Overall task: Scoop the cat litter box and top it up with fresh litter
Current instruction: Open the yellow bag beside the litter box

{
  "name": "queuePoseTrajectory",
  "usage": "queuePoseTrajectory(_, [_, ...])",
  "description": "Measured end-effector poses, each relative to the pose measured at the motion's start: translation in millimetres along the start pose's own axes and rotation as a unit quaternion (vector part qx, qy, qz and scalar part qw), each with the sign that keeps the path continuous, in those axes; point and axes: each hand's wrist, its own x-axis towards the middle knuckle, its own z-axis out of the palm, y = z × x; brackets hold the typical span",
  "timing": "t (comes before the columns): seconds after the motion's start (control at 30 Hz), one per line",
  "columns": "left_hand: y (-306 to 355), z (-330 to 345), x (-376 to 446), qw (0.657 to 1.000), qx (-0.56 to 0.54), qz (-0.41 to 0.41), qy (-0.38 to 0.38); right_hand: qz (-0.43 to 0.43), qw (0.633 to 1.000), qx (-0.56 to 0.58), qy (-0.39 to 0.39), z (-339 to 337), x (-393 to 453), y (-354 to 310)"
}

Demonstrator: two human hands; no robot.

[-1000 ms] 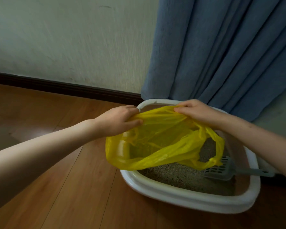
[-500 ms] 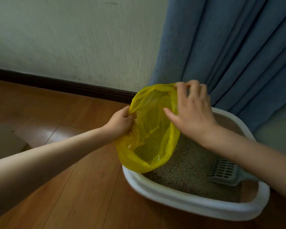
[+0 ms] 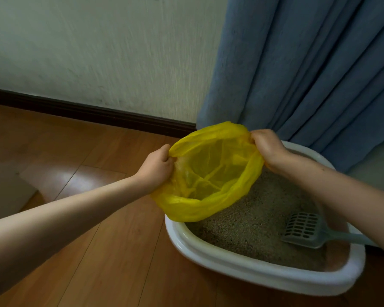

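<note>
1. Yellow plastic makes up the thin bag [image 3: 211, 173] stretched between the two hands, its mouth pulled wide and facing up toward the camera so the creased inside shows.
2. On one side the left hand [image 3: 156, 168] has its fingers curled round a gathered bunch of the bag's rim.
3. On the other side the right hand [image 3: 268, 147] grips the opposite rim the same way, knuckles up, fingers folded over the plastic.
4. Both hands are held apart with only the bag between them, and each is closed on the bag.
5. Below the right hand and forearm sits the litter box [image 3: 242, 262], a white tub with a rounded rim, standing on the wooden floor [image 3: 98, 251].
6. The bag's lower edge hangs over the box's rim on the side nearest the left hand; whether it touches the rim I cannot tell.
7. Grey-brown litter [image 3: 248, 220] fills the box.
8. Under the right forearm a grey slotted scoop [image 3: 303, 229] lies on the litter, its handle pointing away from the left hand and passing beneath the arm.
9. Beyond the right hand hangs a blue curtain [image 3: 308, 74]; beyond the left hand a pale wall [image 3: 98, 52] meets a dark skirting board [image 3: 87, 111].
</note>
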Motion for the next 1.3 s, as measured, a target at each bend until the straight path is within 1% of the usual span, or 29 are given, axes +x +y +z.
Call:
queuePoseTrajectory(0.03, [-1,-3,2,1.0,0.004,-0.011,0.004,0.017,0.999,0.026,-0.022,2,1,-3])
queuePoseTrajectory(0.07, [-2,-6,3,1.0,-0.004,-0.026,0.007,0.032,0.995,0.065,-0.063,7,1,-9])
queuePoseTrajectory(0.13, [-3,-15,4,0.996,-0.063,-0.061,0.02,0.043,0.98,0.129,-0.146,20,3,-26])
queuePoseTrajectory(0.17, [-5,-21,4,0.992,-0.1,-0.07,0.027,0.031,0.975,0.137,-0.169,28,5,-35])
queuePoseTrajectory(0.23, [-11,-33,5,0.99,-0.119,-0.065,0.037,-0.016,0.978,0.118,-0.171,46,12,-53])
queuePoseTrajectory(0.3, [-22,-47,4,0.994,-0.076,-0.053,0.056,-0.049,0.982,0.098,-0.156,66,20,-65])
queuePoseTrajectory(0.37, [-36,-58,4,0.993,-0.049,-0.057,0.092,-0.074,0.984,0.048,-0.152,86,27,-72])
queuePoseTrajectory(0.47, [-59,-69,6,0.985,-0.044,-0.094,0.138,-0.134,0.977,-0.062,-0.155,116,40,-73])
queuePoseTrajectory(0.57, [-86,-66,8,0.977,-0.04,-0.161,0.133,-0.187,0.953,-0.181,-0.158,147,47,-67])
queuePoseTrajectory(0.63, [-100,-58,6,0.974,0.009,-0.196,0.115,-0.199,0.938,-0.216,-0.182,166,50,-58])
queuePoseTrajectory(0.67, [-106,-54,3,0.972,0.082,-0.183,0.125,-0.205,0.931,-0.232,-0.193,173,50,-55])
queuePoseTrajectory(0.7, [-112,-51,2,0.963,0.188,-0.128,0.147,-0.207,0.924,-0.25,-0.204,180,51,-51])
queuePoseTrajectory(0.73, [-116,-51,2,0.942,0.291,-0.033,0.163,-0.208,0.917,-0.264,-0.213,185,52,-48])
queuePoseTrajectory(0.77, [-120,-51,4,0.914,0.359,0.083,0.168,-0.207,0.913,-0.274,-0.219,190,53,-45])
queuePoseTrajectory(0.8, [-125,-49,7,0.892,0.381,0.189,0.154,-0.203,0.912,-0.28,-0.221,194,54,-40])
queuePoseTrajectory(0.83, [-128,-46,9,0.888,0.371,0.253,0.096,-0.197,0.911,-0.287,-0.222,198,56,-36])
queuePoseTrajectory(0.87, [-130,-41,10,0.893,0.361,0.267,0.025,-0.188,0.91,-0.294,-0.225,201,57,-31])
queuePoseTrajectory(0.9, [-132,-34,10,0.897,0.36,0.253,-0.041,-0.178,0.907,-0.304,-0.232,205,57,-29])
queuePoseTrajectory(0.93, [-134,-28,9,0.899,0.368,0.218,-0.095,-0.178,0.9,-0.32,-0.238,207,55,-28])
queuePoseTrajectory(0.97, [-138,-22,9,0.895,0.384,0.186,-0.129,-0.2,0.885,-0.357,-0.221,208,53,-28])
queuePoseTrajectory(1.0, [-140,-18,9,0.891,0.396,0.166,-0.145,-0.238,0.863,-0.412,-0.169,209,50,-29])
queuePoseTrajectory(1.07, [-142,-15,11,0.892,0.395,0.162,-0.148,-0.365,0.8,-0.474,-0.047,214,39,-34])
queuePoseTrajectory(1.1, [-143,-14,13,0.892,0.395,0.166,-0.143,-0.424,0.778,-0.463,-0.025,220,33,-36])
queuePoseTrajectory(1.13, [-144,-12,15,0.889,0.403,0.163,-0.145,-0.449,0.771,-0.448,-0.053,226,26,-38])
queuePoseTrajectory(1.17, [-144,-8,17,0.883,0.414,0.161,-0.153,-0.449,0.766,-0.445,-0.12,233,19,-39])
queuePoseTrajectory(1.2, [-145,-2,17,0.877,0.424,0.158,-0.163,-0.432,0.751,-0.458,-0.199,240,12,-38])
queuePoseTrajectory(1.23, [-146,5,17,0.871,0.432,0.155,-0.174,-0.395,0.727,-0.492,-0.27,247,6,-35])
queuePoseTrajectory(1.27, [-144,12,15,0.865,0.441,0.145,-0.19,-0.366,0.696,-0.532,-0.314,252,1,-32])
queuePoseTrajectory(1.3, [-144,18,13,0.857,0.453,0.132,-0.205,-0.348,0.661,-0.574,-0.335,256,-3,-28])
